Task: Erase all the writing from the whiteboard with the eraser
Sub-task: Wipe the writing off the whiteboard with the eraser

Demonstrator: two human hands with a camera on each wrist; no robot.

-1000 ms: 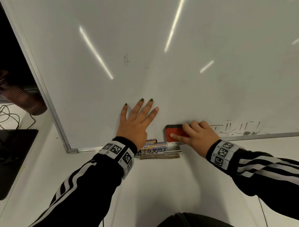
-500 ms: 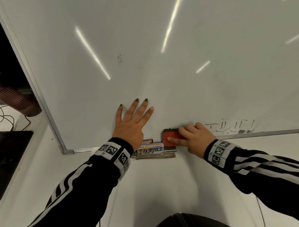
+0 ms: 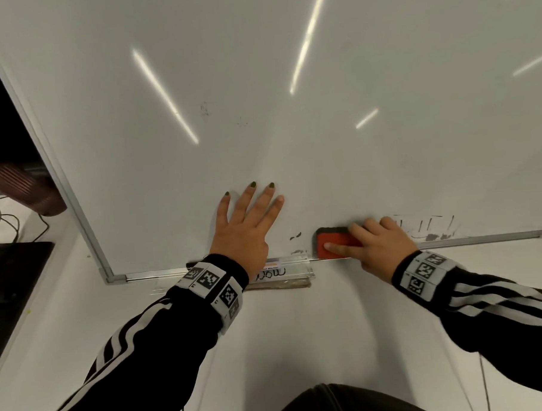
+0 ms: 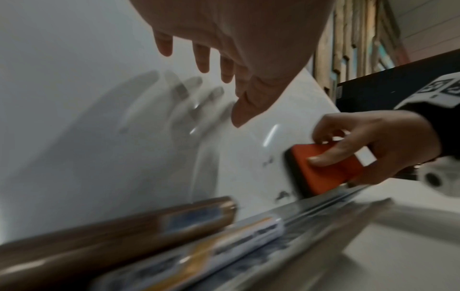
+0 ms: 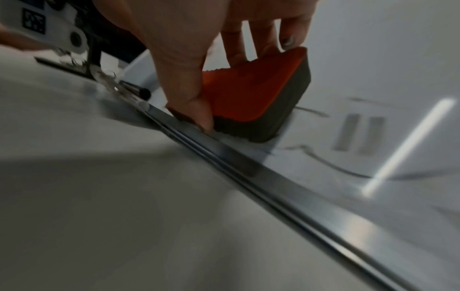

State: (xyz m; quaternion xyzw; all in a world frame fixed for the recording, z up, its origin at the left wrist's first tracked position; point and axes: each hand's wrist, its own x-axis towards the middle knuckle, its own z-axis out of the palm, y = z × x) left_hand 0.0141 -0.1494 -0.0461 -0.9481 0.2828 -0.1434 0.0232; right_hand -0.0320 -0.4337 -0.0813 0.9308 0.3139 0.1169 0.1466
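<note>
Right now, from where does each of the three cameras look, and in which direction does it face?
Head: above, facing down the white glossy whiteboard; both hands, striped sleeves.
Left wrist: under the flat left hand, looking along the board's bottom edge at the right hand.
Right wrist: behind the right hand, looking along the board's metal frame.
Shared: all three show the orange, dark-felted eraser.

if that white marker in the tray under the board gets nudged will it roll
Probably: the white cylindrical marker looks round and smooth, so it would likely roll. It lies lengthwise in the clear plastic tray, beside a brown marker, which should stop it. It looks light and stiff.
</note>
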